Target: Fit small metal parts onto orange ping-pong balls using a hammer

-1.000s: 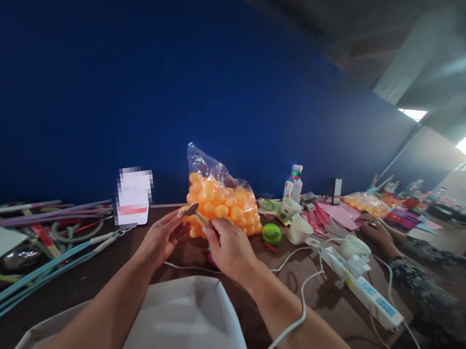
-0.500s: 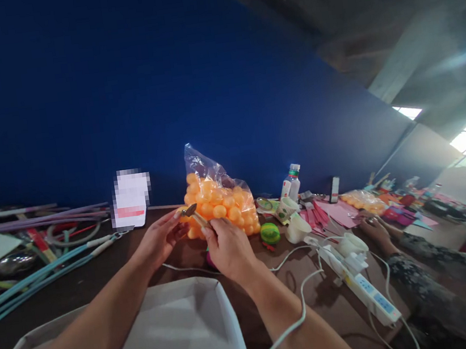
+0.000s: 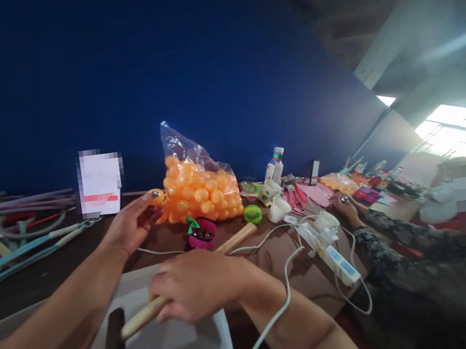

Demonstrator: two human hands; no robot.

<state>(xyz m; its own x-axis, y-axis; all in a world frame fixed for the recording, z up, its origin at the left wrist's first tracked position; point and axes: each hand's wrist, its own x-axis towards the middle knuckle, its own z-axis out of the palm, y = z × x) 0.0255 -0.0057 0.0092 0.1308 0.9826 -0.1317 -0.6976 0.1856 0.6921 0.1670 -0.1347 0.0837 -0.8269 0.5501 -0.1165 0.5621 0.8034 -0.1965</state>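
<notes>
My left hand (image 3: 130, 225) reaches forward over the dark table and pinches a small orange ball (image 3: 156, 196) at its fingertips, just left of a clear bag of orange balls (image 3: 196, 193). Closer to me, my right hand (image 3: 196, 285) is closed round the wooden handle of a hammer (image 3: 140, 319). The hammer lies slanted: its dark head (image 3: 112, 345) hangs at the lower left over a white cardboard box (image 3: 182, 347), and the handle's free end (image 3: 243, 233) points toward the bag.
A magenta cup with green trim (image 3: 201, 234) and a green round toy (image 3: 252, 213) lie before the bag. A white power strip (image 3: 333, 250) with cables, paper cups and a water bottle (image 3: 274, 163) stand to the right. A co-worker's hand (image 3: 345, 211) works there. Ropes (image 3: 20, 254) lie left.
My right hand has drawn back toward me with the hammer, its head swinging from beside the ball down over the box. My left hand still holds the ball out.
</notes>
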